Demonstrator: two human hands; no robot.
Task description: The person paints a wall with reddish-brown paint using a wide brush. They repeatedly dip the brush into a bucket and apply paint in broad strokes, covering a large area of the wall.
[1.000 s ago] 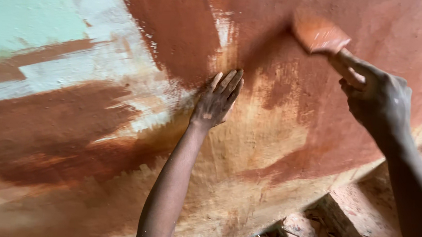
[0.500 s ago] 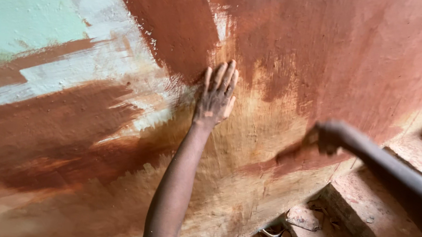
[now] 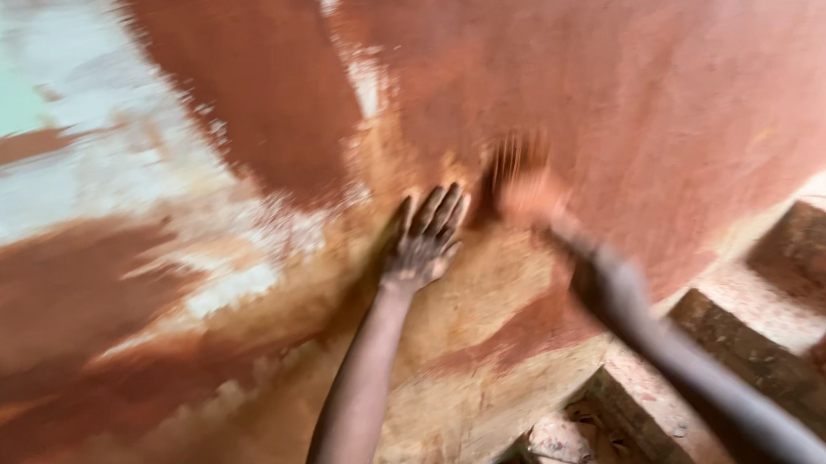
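While left hand (image 3: 422, 238) lay flat, fingers spread, on wall (image 3: 699, 97) mid-frame, right hand (image 3: 605, 286) gripped blurred brush (image 3: 525, 187) just right of it, handle slanting toward lower right

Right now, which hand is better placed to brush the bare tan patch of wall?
Right. The right hand grips the brush at the tan patch edge; the left hand is pressed flat on the wall.
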